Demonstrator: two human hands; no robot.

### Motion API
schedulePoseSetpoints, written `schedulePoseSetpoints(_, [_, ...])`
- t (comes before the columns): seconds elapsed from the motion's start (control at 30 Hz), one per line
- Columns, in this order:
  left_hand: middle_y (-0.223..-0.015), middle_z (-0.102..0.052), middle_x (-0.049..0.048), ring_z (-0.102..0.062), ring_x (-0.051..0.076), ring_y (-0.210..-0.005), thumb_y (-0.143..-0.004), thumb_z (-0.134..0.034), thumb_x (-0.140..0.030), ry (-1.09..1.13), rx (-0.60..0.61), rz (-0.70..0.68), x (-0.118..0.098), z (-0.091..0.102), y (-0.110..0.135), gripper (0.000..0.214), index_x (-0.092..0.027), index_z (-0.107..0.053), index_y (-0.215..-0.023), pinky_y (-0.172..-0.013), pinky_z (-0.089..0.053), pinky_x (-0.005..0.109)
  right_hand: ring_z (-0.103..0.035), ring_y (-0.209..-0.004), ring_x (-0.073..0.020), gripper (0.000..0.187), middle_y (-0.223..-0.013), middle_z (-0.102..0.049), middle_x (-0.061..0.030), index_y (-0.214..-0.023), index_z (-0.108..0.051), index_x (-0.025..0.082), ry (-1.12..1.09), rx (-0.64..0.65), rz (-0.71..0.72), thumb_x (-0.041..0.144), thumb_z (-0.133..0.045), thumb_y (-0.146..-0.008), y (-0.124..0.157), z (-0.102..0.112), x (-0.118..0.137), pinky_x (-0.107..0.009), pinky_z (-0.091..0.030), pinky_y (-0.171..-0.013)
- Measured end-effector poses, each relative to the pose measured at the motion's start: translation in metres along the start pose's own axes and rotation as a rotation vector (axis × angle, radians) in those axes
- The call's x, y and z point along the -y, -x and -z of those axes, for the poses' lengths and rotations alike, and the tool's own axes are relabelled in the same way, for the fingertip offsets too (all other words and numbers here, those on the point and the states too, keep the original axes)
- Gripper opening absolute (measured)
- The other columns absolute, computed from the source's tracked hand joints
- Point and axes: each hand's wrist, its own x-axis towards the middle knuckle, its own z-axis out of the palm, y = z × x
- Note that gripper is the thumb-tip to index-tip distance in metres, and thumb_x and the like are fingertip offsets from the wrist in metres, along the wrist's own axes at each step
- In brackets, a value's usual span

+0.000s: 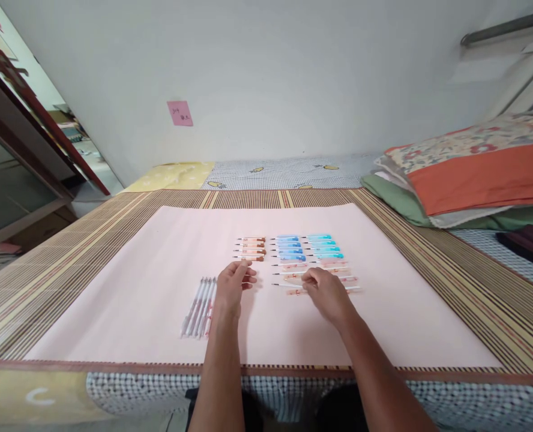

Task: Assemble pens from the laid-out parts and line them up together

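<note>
My right hand [327,291] is closed, fingertips pinched on a pale pink-and-white pen [289,285] in a row of similar pens; the hand covers part of it. My left hand [236,282] hovers with loosely curled, parted fingers and nothing visible in them. Just beyond its fingertips lie several brown-and-white pens [251,245] in a stack of rows. To their right are blue pens [287,247] and turquoise pens [323,245], tips pointing left. Beside my left wrist several whitish pens [198,309] lie side by side, tips away from me.
A pale pink sheet [126,288] lies under the pens, over a striped bamboo mat [59,258]. Folded bedding and an orange floral pillow [487,174] are piled at the right. Behind stands a white wall with a pink note [179,113].
</note>
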Motion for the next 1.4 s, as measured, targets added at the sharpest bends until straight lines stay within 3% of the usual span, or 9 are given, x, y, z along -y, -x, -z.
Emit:
schedulePoseSetpoints(0.17, [-0.072,-0.069,0.0044,-0.062,0.013,-0.058,-0.066,-0.079,-0.046,-0.009,0.037,0.028,-0.002,-0.006,0.002,0.039,-0.014,-0.072,-0.086,-0.057,-0.044,0.025,-0.062,-0.073,-0.0184,0.013,-0.077,-0.069,-0.0022,-0.071,-0.066,0.021,0.028,0.079,-0.121,0.018,-0.057,-0.079,-0.002,0.004,0.006,-0.028,-0.039,-0.066])
schedulePoseSetpoints(0.33, [-0.073,-0.069,0.0052,-0.062,0.014,-0.059,-0.069,-0.079,-0.046,-0.005,0.067,0.042,-0.006,-0.010,0.008,0.037,-0.014,-0.072,-0.086,-0.058,-0.044,0.026,-0.060,-0.072,-0.0172,0.012,-0.079,-0.069,-0.0027,-0.067,-0.061,0.021,0.063,0.111,-0.085,0.013,-0.055,-0.074,-0.004,0.003,0.018,-0.028,-0.037,-0.063])
schedulePoseSetpoints(0.63, [-0.081,-0.069,0.0072,-0.065,0.018,-0.069,-0.063,-0.085,-0.039,-0.053,0.128,0.074,0.001,-0.014,0.010,0.035,-0.015,-0.070,-0.084,-0.058,-0.046,0.027,-0.058,-0.069,-0.0158,0.011,-0.074,-0.064,0.0003,-0.084,-0.067,0.020,-0.471,0.011,0.022,0.026,-0.062,-0.077,-0.003,-0.007,0.036,-0.028,-0.047,-0.064])
schedulePoseSetpoints(0.83, [-0.072,-0.066,0.0058,-0.062,0.016,-0.063,-0.062,-0.088,-0.038,-0.011,0.272,0.107,0.005,-0.014,0.011,0.040,-0.013,-0.071,-0.089,-0.053,-0.043,0.025,-0.057,-0.070,-0.0159,0.022,-0.078,-0.065,-0.0018,-0.090,-0.071,0.020,-0.716,0.034,-0.013,0.038,-0.073,-0.078,-0.002,-0.013,0.047,-0.028,-0.050,-0.059])
schedulePoseSetpoints(1.0, [-0.064,-0.062,0.0028,-0.050,0.008,-0.052,-0.063,-0.089,-0.044,0.153,0.310,0.135,0.001,-0.009,0.010,0.040,-0.013,-0.067,-0.073,-0.051,-0.038,0.021,-0.066,-0.086,-0.0203,0.033,-0.093,-0.073,-0.0064,-0.103,-0.073,0.019,-0.777,0.017,0.016,0.043,-0.075,-0.079,-0.006,-0.013,0.042,-0.033,-0.054,-0.076])
schedulePoseSetpoints(1.1, [-0.060,-0.057,-0.0017,-0.044,0.005,-0.049,-0.062,-0.091,-0.040,0.301,0.210,0.179,-0.003,-0.006,0.008,0.041,-0.014,-0.063,-0.076,-0.046,-0.031,0.018,-0.066,-0.089,-0.0215,0.027,-0.095,-0.074,-0.0072,-0.100,-0.073,0.019,-0.647,-0.011,0.012,0.039,-0.069,-0.082,-0.006,-0.007,0.033,-0.036,-0.052,-0.081])
schedulePoseSetpoints(1.2, [-0.058,-0.052,-0.0046,-0.039,0.004,-0.047,-0.066,-0.091,-0.034,0.456,0.172,0.203,-0.005,-0.003,0.005,0.039,-0.016,-0.058,-0.077,-0.043,-0.026,0.016,-0.063,-0.078,-0.0196,0.013,-0.085,-0.071,-0.0039,-0.083,-0.070,0.021,-0.325,0.017,0.004,0.027,-0.058,-0.083,-0.003,-0.002,0.022,-0.033,-0.047,-0.072])
schedulePoseSetpoints(1.3, [-0.060,-0.053,-0.0038,-0.041,0.005,-0.048,-0.071,-0.088,-0.028,0.566,0.164,0.223,-0.007,-0.002,0.004,0.033,-0.015,-0.060,-0.082,-0.043,-0.031,0.014,-0.058,-0.070,-0.0178,0.015,-0.073,-0.065,-0.0008,-0.070,-0.063,0.021,-0.078,0.104,-0.003,0.018,-0.051,-0.079,0.002,0.002,0.014,-0.030,-0.039,-0.065])
schedulePoseSetpoints(1.4, [-0.065,-0.057,-0.0008,-0.048,0.006,-0.052,-0.075,-0.086,-0.023,0.613,0.149,0.243,-0.008,-0.002,0.005,0.026,-0.014,-0.063,-0.083,-0.046,-0.039,0.014,-0.057,-0.069,-0.0174,0.017,-0.070,-0.064,0.0001,-0.069,-0.062,0.022,-0.010,0.181,0.008,0.013,-0.050,-0.076,0.003,0.004,0.014,-0.028,-0.035,-0.062])
